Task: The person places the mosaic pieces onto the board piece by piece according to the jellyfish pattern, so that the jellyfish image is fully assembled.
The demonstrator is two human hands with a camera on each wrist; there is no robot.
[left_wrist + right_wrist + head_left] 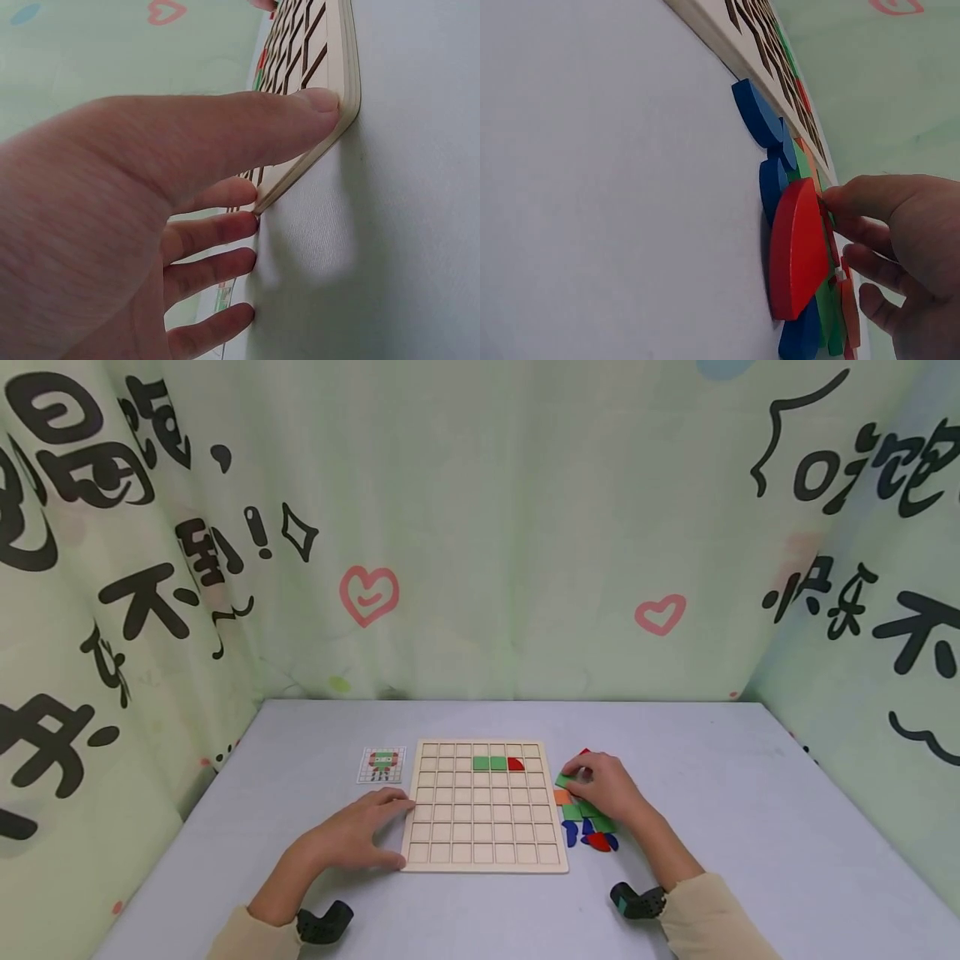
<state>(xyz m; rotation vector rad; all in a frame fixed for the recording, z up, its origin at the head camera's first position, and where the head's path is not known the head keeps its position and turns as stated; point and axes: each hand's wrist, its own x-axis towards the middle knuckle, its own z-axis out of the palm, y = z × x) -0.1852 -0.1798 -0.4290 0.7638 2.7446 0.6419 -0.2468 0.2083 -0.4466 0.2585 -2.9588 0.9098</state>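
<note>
A wooden grid board (484, 870) lies mid-table, with two green squares (490, 763) and a red rounded piece (516, 764) set in its upper part. My left hand (358, 831) steadies the board's left side. Its thumb (307, 112) lies on the near corner while the other fingers spread along the edge. On the other side, my right hand (609, 789) pinches a green square piece (564, 781) between thumb and fingertips, just off the board's right edge. Below that hand lies a pile with an orange piece (562, 797), several green pieces (600, 822) and a red curved piece (793, 255).
A small picture card (381, 766) showing a red and green figure on a grid lies left of the board. Blue curved pieces (756, 112) lie beside the board's near right side. Behind the white table (322, 727) hangs a pale green printed curtain (517, 527).
</note>
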